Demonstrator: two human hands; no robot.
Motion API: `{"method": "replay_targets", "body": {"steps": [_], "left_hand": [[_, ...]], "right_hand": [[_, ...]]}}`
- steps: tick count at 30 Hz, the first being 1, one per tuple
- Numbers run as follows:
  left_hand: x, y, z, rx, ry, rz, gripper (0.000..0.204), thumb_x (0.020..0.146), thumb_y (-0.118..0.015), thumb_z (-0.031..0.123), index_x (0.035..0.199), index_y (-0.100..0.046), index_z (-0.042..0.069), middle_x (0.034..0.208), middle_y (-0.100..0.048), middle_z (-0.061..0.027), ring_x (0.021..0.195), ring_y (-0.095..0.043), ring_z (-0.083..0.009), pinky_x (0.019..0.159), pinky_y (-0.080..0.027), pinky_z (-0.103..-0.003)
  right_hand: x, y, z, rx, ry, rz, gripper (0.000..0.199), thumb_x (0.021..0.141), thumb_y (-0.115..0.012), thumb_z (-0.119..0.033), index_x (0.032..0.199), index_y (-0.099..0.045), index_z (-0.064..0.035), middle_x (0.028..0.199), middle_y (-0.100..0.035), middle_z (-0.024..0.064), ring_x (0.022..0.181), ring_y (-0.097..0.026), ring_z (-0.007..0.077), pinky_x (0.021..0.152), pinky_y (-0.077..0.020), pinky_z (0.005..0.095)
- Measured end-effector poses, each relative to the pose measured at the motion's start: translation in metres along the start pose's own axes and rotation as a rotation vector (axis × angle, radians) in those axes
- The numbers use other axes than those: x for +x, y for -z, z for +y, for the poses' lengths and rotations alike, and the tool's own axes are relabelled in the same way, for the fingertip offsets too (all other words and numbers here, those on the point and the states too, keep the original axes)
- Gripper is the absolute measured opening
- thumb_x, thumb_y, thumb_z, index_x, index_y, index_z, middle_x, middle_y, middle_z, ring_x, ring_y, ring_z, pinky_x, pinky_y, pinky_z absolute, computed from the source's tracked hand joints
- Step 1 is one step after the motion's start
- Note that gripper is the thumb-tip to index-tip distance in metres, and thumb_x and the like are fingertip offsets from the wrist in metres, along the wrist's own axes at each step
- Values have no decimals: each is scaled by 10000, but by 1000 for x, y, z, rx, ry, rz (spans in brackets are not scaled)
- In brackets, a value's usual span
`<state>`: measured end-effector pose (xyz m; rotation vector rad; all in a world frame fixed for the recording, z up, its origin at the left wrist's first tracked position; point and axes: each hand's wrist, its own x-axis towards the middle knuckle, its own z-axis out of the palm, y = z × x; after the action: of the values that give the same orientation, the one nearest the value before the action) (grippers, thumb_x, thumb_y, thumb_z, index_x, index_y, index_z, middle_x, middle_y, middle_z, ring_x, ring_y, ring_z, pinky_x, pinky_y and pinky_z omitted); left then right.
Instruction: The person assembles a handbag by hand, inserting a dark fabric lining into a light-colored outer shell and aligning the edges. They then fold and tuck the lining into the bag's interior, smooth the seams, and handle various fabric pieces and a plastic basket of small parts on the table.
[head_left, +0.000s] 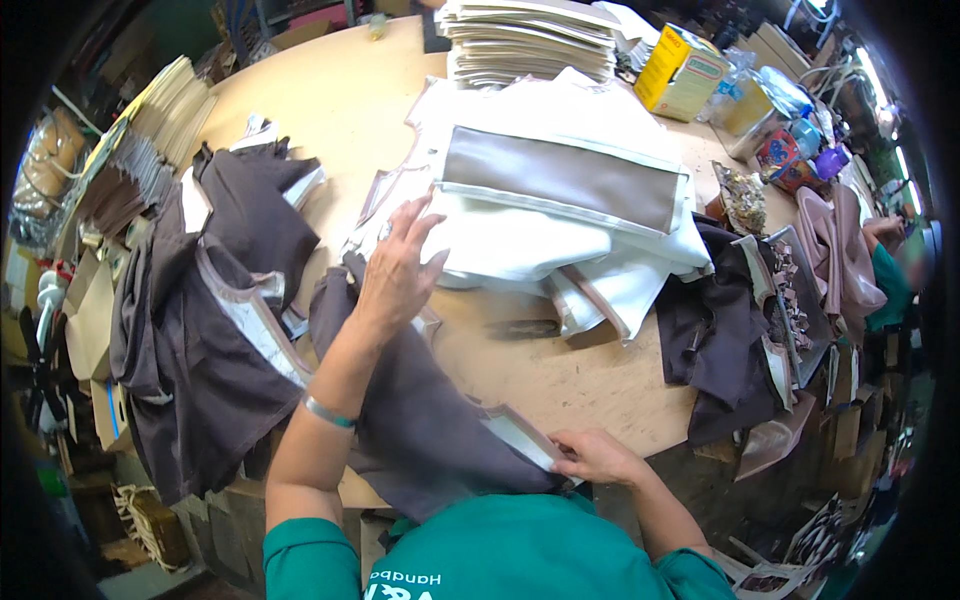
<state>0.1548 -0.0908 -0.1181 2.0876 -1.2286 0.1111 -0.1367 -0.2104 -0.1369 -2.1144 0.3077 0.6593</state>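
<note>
My left hand (398, 265) is spread with fingers apart, resting on the edge of a stack of white fabric pieces (540, 240) and the far end of a dark grey-brown fabric piece (420, 410). That dark piece runs from the white stack down to the table's near edge. My right hand (595, 458) pinches its near corner, where a pale lining strip (520, 435) shows. A grey-beige panel (560, 178) lies on top of the white stack. A thin metal bangle (328, 412) sits on my left wrist.
A pile of dark fabric pieces (205, 310) lies at the left, another dark pile (725, 340) at the right. A stack of flat pale sheets (530, 40) and a yellow box (680, 70) stand at the back. Another person's hand (885, 232) shows at far right. Wooden table (560, 375).
</note>
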Motion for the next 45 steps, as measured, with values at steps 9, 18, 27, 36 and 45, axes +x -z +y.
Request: {"method": "replay_targets", "body": {"steps": [9, 18, 27, 36, 45], "left_hand": [[126, -69, 16, 482, -155, -120, 635, 794, -557, 401, 1325, -315, 150, 1359, -323, -116, 1259, -277, -342, 1034, -146, -539], [151, -54, 14, 379, -299, -138, 202, 796, -574, 241, 898, -544, 69, 874, -556, -95, 839, -551, -279, 729, -439, -374], [12, 88, 116, 415, -397, -160, 165, 696, -593, 82, 859, -595, 112, 726, -513, -62, 616, -547, -249, 556, -438, -353], [-151, 27, 70, 123, 123, -1072, 454, 713, -630, 164, 1146, -512, 96, 924, -548, -117, 833, -547, -299, 726, -451, -373], [-135, 17, 122, -1022, -120, -1236, 732, 796, -441, 594, 1204, -444, -13, 1234, -466, -154, 1180, -393, -349, 962, -319, -429]], "right_hand": [[-22, -77, 48, 713, 0, 413, 341, 742, -611, -87, 1067, -559, 0, 954, -614, 123, 879, -578, 173, 796, -441, 288], [-38, 9, 5, 68, 515, 932, 234, 733, -542, 75, 938, -620, -7, 820, -633, 102, 731, -623, 218, 654, -496, 271], [-133, 101, -52, 363, 1379, 32, 182, 815, -490, -28, 786, -630, 84, 752, -601, 222, 645, -611, 272, 647, -518, 305], [-82, 86, -59, 850, 1533, -522, 236, 868, -456, -66, 845, -593, 125, 789, -559, 271, 696, -585, 340, 635, -502, 369], [-82, 93, -57, 1237, 1518, -170, 55, 751, -579, 52, 728, -568, 101, 699, -583, 239, 583, -598, 313, 582, -523, 462]]}}
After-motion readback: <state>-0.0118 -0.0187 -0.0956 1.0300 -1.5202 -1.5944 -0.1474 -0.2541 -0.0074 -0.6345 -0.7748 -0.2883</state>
